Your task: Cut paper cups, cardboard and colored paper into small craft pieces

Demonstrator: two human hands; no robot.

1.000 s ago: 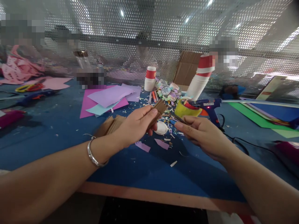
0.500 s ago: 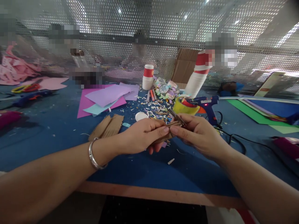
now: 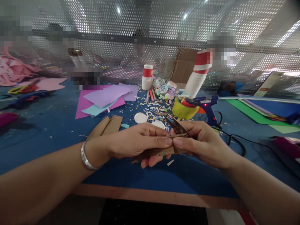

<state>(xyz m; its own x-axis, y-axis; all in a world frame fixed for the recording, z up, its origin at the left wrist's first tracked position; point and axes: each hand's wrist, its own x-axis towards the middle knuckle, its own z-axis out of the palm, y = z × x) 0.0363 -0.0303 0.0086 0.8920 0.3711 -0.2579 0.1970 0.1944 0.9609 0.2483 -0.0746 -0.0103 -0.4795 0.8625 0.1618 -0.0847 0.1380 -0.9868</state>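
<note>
The left hand (image 3: pixel 138 139) is closed in a pinch, thumb on top and fingers below, on a brown cardboard strip (image 3: pixel 161 152), which lies toward the person from the yellow ring (image 3: pixel 184 109) and to its left, held above the blue table (image 3: pixel 145 179). The right hand (image 3: pixel 206 140), also on the near side of the yellow ring, is curled around dark scissors (image 3: pixel 179 126), their blades parted; its thumb tip meets the strip beside the left thumb. How far the blades bite into the cardboard cannot be told.

Two white discs (image 3: pixel 140 117) lie left of the yellow ring and a little nearer the person, with torn cardboard pieces (image 3: pixel 107 125) beyond them on that side. Paper scraps (image 3: pixel 156 109) are strewn just left of the ring. A blue glue gun (image 3: pixel 207 103) rests against its right side. Behind it leans a tall cup stack (image 3: pixel 198 81); behind and to its left stand a paper decoration (image 3: pixel 164 89) and a short cup stack (image 3: pixel 147 78). Lilac paper (image 3: pixel 105 95) lies farther left of it.
</note>
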